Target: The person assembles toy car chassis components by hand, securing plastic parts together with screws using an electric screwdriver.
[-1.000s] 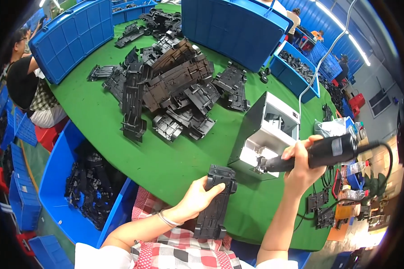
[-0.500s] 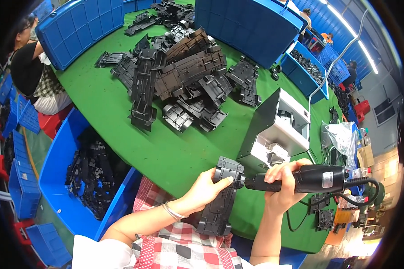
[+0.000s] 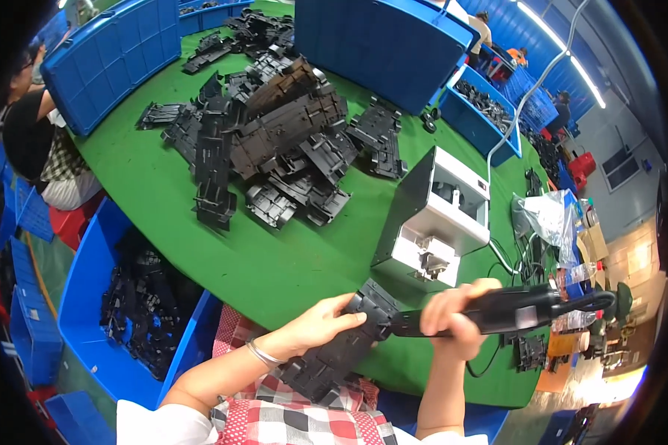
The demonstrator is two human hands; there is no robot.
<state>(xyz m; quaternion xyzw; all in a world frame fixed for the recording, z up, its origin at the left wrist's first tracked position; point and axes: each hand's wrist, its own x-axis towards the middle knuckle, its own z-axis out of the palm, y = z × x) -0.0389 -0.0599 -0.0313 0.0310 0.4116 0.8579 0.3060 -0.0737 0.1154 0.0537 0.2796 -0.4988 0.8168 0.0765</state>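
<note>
My left hand (image 3: 321, 323) is closed on a long black plastic chassis part (image 3: 338, 357), its thumb on top, holding it tilted over the table edge and my checked apron. My right hand (image 3: 454, 320) wraps round a black corded electric screwdriver (image 3: 513, 308), which lies level and points left. The tool's front end meets the right side of the chassis part near its upper end; the exact contact is too blurred to tell. Just beyond my hands stands a black and silver box-shaped machine (image 3: 402, 251) with a small metal fixture on its front.
A heap of black chassis parts (image 3: 289, 137) covers the middle of the green table (image 3: 274, 271). Blue crates (image 3: 378, 52) stand behind it. At the left, a blue bin (image 3: 89, 337) holds more black parts. The screwdriver's cable hangs at the right. A person (image 3: 41, 141) sits far left.
The chassis part has turned, its lower end swinging left. Both hands have moved slightly down, with the screwdriver still in my right hand. The view has shifted a little.
</note>
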